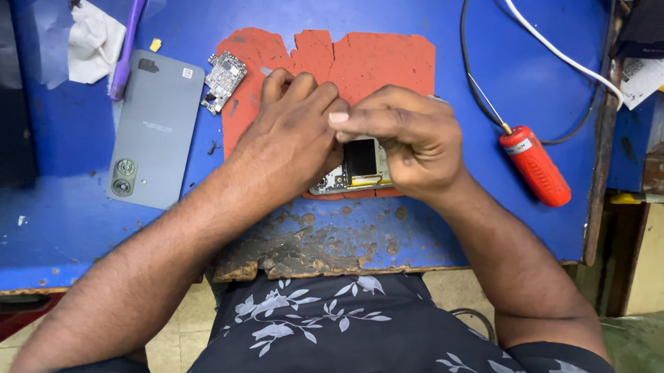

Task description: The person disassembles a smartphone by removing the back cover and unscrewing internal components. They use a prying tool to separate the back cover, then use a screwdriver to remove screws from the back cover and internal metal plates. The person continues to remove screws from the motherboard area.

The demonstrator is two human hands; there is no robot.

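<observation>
Fingers [340, 118] of left hand [289, 136] and right hand [409, 138]: pinched narrow together, gripped item not discernible. Opened phone [359, 165]: directly beneath fingertips, on red mat [382, 62]. Grey back cover [155, 130], circuit board [223, 77]: leftward. Red screwdriver [534, 165]: rightward.

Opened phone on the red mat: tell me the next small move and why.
Probably keep the left hand pinning the opened phone body with exposed parts while the right hand eases its fingertips upward; both hands already meet there over the worn red rubber mat.
</observation>
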